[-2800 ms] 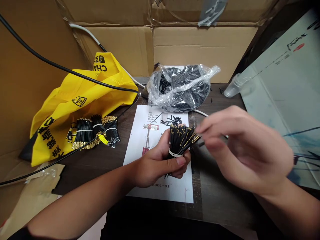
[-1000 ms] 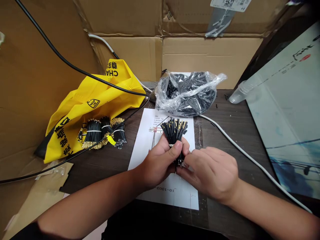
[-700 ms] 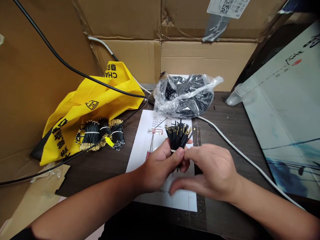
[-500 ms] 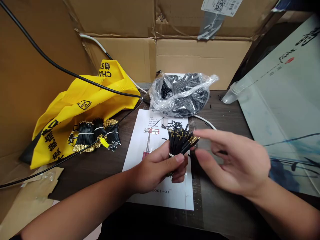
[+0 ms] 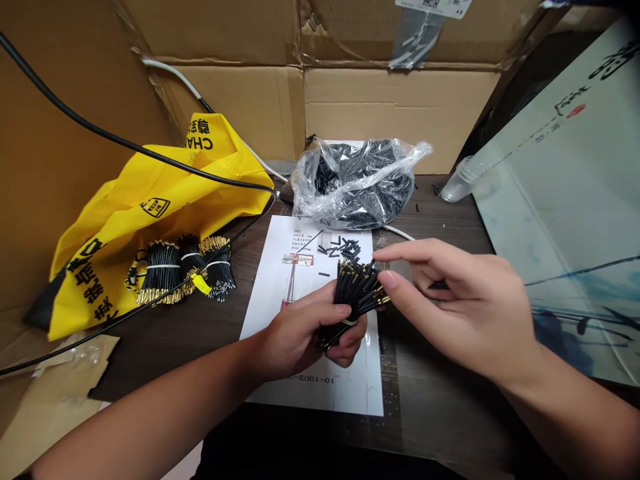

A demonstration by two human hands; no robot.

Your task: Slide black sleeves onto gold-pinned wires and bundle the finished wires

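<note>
My left hand (image 5: pixel 317 327) is closed around a bundle of short black wires (image 5: pixel 357 287), tied with a white band. Gold-coloured metal ends point up and to the right, and black sleeves cover many of the wires. At the bundle's upper right is my right hand (image 5: pixel 465 307), its index finger and thumb close together around a short black sleeve (image 5: pixel 373 262). Those fingertips partly hide the contact with the wires. A dark piece also shows by the curled fingers. Loose black sleeves (image 5: pixel 347 249) lie on a printed sheet (image 5: pixel 265 287) behind the bundle.
A clear plastic bag (image 5: pixel 355 187) full of black sleeves lies at the back. On the left, tied wire bundles (image 5: pixel 163 273) rest by a yellow bag (image 5: pixel 165 180). A black cable (image 5: pixel 100 133) crosses there. Plastic cups (image 5: pixel 457 180) lie near a pale panel (image 5: pixel 560 200) on the right.
My right index fingertip and thumb have moved left onto the bundle's upper right edge. The left hand has turned the bundle slightly, and its lower wire ends now show. The view has shifted a little.
</note>
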